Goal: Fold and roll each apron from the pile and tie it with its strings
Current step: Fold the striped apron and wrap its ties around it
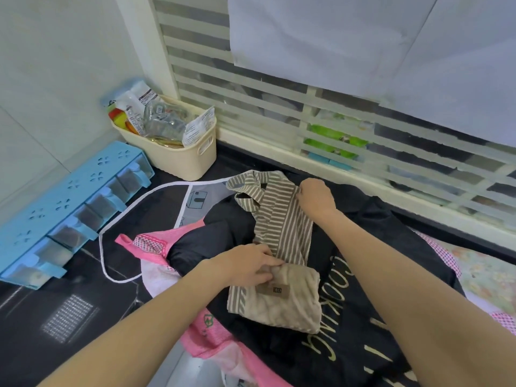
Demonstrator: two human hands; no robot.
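A black fabric apron printed with pale lettering [343, 289] is spread over the dark countertop [42, 331], with a pink mesh-trimmed apron [156, 247] at its left edge. On top lies the brown-and-white striped apron [282, 233], folded into a narrow band with a beige pocket end nearest the viewer. The right hand [317, 198], fingers curled, pinches the band's far edge; the left hand [251, 265] pinches its near part. Folding is judged under way; rolling would next require a squared, flattened band.
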